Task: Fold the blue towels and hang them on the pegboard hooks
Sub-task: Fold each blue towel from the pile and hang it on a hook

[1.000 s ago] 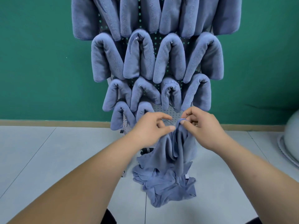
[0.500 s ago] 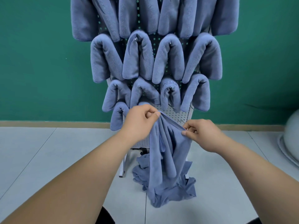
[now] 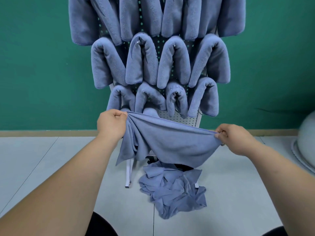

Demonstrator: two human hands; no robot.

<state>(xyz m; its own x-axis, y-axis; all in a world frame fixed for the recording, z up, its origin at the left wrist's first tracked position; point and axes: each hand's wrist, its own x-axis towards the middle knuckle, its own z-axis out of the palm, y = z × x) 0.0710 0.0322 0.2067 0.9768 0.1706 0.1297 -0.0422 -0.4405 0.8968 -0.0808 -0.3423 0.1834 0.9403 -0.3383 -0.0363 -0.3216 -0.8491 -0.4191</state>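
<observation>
In the head view, a blue towel [image 3: 172,143] is stretched between the two hands, its top edge pinched at one end by the closed left hand [image 3: 111,124] and at the other by the closed right hand [image 3: 233,138], the cloth sagging below them. Beyond the hands, the pegboard [image 3: 180,117] is loaded with rows of folded towels [image 3: 173,62] draped over its hooks, while a crumpled pile of towels [image 3: 173,189] is seen on the floor [image 3: 51,159] beneath the held one. Both forearms are extended forward, the left hand held higher than the right.
</observation>
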